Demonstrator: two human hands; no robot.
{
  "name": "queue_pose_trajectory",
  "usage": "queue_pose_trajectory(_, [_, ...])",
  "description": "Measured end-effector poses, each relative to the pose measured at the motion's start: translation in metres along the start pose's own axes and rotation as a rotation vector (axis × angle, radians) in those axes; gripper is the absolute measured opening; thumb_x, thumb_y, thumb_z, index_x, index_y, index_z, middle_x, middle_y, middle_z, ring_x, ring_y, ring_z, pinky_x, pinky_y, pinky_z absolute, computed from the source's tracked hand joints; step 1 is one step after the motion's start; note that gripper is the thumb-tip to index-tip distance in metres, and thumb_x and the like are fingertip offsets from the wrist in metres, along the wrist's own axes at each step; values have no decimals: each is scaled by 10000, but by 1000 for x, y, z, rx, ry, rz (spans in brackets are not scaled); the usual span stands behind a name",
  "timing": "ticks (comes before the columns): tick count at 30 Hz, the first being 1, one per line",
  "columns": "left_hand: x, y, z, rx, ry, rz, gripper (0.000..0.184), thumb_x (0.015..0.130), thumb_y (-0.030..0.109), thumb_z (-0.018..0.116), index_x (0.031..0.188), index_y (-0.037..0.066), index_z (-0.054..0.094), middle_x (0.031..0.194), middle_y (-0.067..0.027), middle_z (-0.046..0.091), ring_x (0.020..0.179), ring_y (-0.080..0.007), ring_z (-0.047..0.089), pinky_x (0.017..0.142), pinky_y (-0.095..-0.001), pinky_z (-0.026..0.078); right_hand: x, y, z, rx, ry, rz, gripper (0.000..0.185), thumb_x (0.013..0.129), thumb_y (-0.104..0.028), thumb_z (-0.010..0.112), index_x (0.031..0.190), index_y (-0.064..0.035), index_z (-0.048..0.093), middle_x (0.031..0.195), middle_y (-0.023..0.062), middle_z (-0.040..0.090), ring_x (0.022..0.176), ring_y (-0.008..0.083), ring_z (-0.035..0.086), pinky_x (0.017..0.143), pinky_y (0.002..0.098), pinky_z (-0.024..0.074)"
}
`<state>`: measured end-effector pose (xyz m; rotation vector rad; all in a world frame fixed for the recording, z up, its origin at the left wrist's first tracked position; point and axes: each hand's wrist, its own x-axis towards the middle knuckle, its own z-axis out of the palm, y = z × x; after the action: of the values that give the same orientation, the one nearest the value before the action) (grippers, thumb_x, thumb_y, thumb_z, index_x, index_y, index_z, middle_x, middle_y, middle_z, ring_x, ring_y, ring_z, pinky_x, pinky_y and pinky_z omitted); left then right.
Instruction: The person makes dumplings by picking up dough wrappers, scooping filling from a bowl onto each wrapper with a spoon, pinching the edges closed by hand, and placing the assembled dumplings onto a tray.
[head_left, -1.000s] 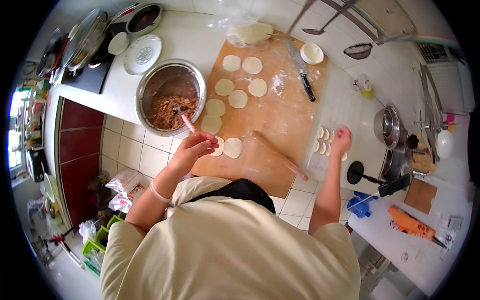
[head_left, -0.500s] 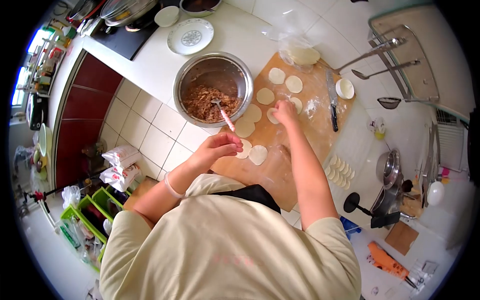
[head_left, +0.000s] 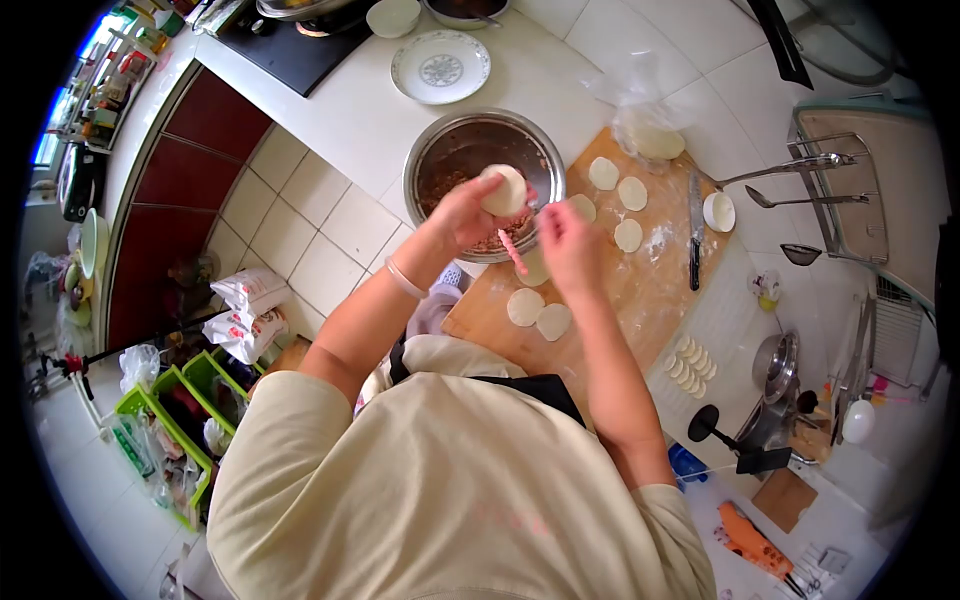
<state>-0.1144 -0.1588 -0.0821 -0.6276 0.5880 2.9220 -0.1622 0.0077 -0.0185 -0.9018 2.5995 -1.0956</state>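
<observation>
My left hand (head_left: pixel 466 212) holds a round dough wrapper (head_left: pixel 504 191) over the steel bowl (head_left: pixel 412 178) of brown filling. Beside it, at the bowl's right rim, my right hand (head_left: pixel 568 235) is closed and blurred; whatever it may hold is too small to name. The pink-and-white spoon handle (head_left: pixel 513 252) sticks out of the bowl below my hands. Several flat wrappers (head_left: pixel 632 193) lie on the wooden board (head_left: pixel 620 300). Right of the board, folded dumplings (head_left: pixel 691 366) sit in rows.
A knife (head_left: pixel 695 235) and a small white bowl (head_left: pixel 719 211) are at the board's right edge. Bagged dough (head_left: pixel 655 138) lies at its far end. A patterned plate (head_left: pixel 440 67) stands behind the steel bowl. A phone stand (head_left: pixel 704 424) is at the lower right.
My right hand has come from the dumplings to the board's wrappers, then to the bowl. A wrapper is now in my left hand, which has moved up over the bowl. The view has shifted.
</observation>
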Motion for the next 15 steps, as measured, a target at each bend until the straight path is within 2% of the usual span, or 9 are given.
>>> queue_pose_trajectory(1, [-1, 13, -7, 43, 35, 47, 371, 960, 223, 489, 1246, -12, 455, 1221, -182, 551, 1134, -327, 559, 950, -428, 499, -9, -2, 12, -228, -129, -13, 212, 863, -191, 616, 971, -8, 610, 829, 152, 659, 723, 309, 657, 658, 426, 523])
queue_pose_trajectory(2, [1, 24, -12, 58, 80, 110, 348, 961, 197, 483, 1236, -15, 469, 1205, -181, 567, 1126, -322, 566, 956, -422, 494, -19, 2, 24, -228, -134, -14, 212, 864, -191, 616, 971, -8, 610, 829, 152, 659, 723, 309, 657, 658, 426, 523])
queue_pose_trajectory(4, [-5, 47, -10, 101, 77, 206, 345, 964, 156, 469, 1263, -14, 461, 1214, -186, 567, 1131, -323, 567, 942, -413, 499, -30, 9, 49, -429, -298, 14, 241, 883, -244, 580, 976, -24, 611, 853, 177, 641, 773, 356, 646, 691, 482, 498])
queue_pose_trajectory(7, [-11, 76, -17, 116, 81, 289, 352, 963, 115, 451, 1288, -20, 444, 1207, -190, 574, 1147, -324, 558, 960, -404, 486, -23, 20, 61, -463, -219, 47, 202, 896, -198, 538, 969, -28, 621, 826, 207, 642, 769, 373, 641, 681, 473, 499])
queue_pose_trajectory(8, [-12, 83, -22, 119, 104, 326, 351, 962, 105, 445, 1289, -23, 442, 1207, -191, 573, 1152, -322, 554, 969, -397, 477, -17, 25, 61, -462, -225, 39, 202, 896, -198, 538, 969, -28, 621, 826, 207, 642, 769, 373, 641, 681, 473, 499])
queue_pose_trajectory(10, [-18, 93, -25, 141, 166, 375, 344, 962, 86, 428, 1284, -36, 432, 1215, -201, 565, 1167, -320, 544, 985, -385, 458, -1, 25, 57, -158, -136, 32, 205, 914, -175, 497, 922, -20, 630, 806, 218, 647, 749, 390, 629, 676, 473, 498])
queue_pose_trajectory(13, [-24, 94, -32, 67, 194, 406, 335, 965, 89, 423, 1275, -39, 428, 1225, -207, 555, 1170, -323, 542, 974, -388, 464, 19, 4, 56, -51, -123, 6, 229, 921, -170, 482, 879, -8, 637, 792, 218, 648, 738, 400, 621, 667, 487, 490])
queue_pose_trajectory(15, [-27, 93, -35, 31, 216, 396, 320, 969, 84, 402, 1264, -37, 439, 1207, -203, 567, 1144, -314, 559, 967, -379, 467, 21, -8, 57, -142, -185, 37, 247, 929, -189, 481, 867, -13, 642, 803, 217, 643, 747, 404, 616, 666, 496, 482])
